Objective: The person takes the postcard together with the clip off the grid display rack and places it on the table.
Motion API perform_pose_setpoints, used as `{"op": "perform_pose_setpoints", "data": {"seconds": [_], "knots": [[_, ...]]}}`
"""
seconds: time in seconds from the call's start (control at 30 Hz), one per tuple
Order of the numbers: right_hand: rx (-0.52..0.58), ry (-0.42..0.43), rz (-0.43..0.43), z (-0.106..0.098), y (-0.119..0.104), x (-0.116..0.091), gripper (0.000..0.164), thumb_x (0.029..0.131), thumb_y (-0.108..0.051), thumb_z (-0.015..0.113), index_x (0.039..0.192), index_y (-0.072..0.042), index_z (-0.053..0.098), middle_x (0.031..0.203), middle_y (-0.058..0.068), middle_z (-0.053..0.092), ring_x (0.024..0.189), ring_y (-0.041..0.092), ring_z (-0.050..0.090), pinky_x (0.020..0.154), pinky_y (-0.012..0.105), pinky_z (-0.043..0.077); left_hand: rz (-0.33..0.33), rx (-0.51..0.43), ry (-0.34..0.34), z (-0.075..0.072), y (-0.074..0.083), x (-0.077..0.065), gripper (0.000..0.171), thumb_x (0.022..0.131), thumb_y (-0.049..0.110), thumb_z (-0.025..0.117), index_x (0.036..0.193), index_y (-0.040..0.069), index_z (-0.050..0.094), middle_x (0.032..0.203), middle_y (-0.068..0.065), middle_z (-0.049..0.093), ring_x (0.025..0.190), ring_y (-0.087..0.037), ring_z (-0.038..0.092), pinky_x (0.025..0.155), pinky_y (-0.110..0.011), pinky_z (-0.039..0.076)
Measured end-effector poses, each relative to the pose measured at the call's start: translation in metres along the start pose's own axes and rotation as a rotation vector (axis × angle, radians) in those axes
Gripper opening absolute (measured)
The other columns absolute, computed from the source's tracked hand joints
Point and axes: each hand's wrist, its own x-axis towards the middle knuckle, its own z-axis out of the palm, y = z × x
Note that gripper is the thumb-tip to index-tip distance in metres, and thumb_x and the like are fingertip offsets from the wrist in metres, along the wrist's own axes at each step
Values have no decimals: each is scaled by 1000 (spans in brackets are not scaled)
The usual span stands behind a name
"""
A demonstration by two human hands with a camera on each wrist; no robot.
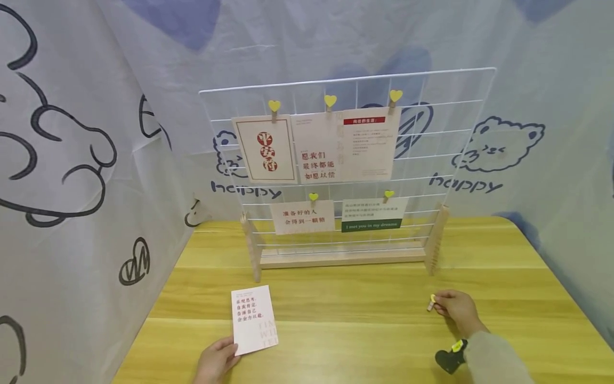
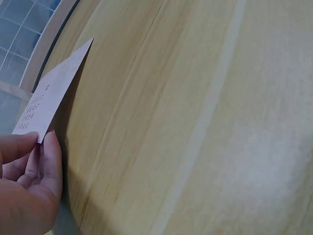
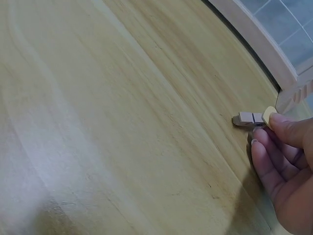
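At the front left of the table, my left hand [image 1: 217, 360] pinches a white card [image 1: 254, 320] by its lower left corner, red print facing up. The left wrist view shows the card [image 2: 54, 93] tilted above the wood between thumb and fingers. On the right, my right hand [image 1: 458, 309] pinches a small wooden clothespin [image 1: 430, 305] with a yellow heart on it. In the right wrist view the thumb lies on the yellow heart [image 3: 268, 115], and the clothespin's wooden end [image 3: 247, 117] points away from the fingers.
A white wire grid rack [image 1: 345, 80] on a wooden base [image 1: 340, 260] stands at the back. Several cards, such as a green-and-white one [image 1: 372, 225], hang there from yellow heart clothespins [image 1: 330, 101]. A dark heart-shaped object [image 1: 448, 361] lies by the right sleeve. Patterned cloth [image 1: 96, 240] surrounds the table.
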Motion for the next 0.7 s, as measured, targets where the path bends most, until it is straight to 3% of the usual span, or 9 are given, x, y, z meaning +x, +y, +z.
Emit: {"op": "perform_pose_setpoints", "data": {"seconds": [0.2,0.33,0.7], "knots": [[-87,2,-9,-1,-1,3,22,79,3,56,93,19,52,67,5,58,57,9,55,51,20,48,-14,89,47,0,1,4,35,79,-7,50,109,-22,41,91,-25,55,70,-17,58,66,-29,51],[-175,31,38,1,-8,0,22,80,6,52,96,21,50,67,4,58,57,10,55,51,21,48,-28,125,73,-1,3,7,33,78,-6,51,107,-21,44,87,-22,57,67,-16,58,64,-29,51],[-210,37,37,2,-12,-3,19,80,6,50,94,19,52,66,4,59,57,10,54,50,21,47,-3,235,94,-5,8,10,30,78,-5,52,103,-21,46,83,-21,58,64,-15,56,60,-29,51]]}}
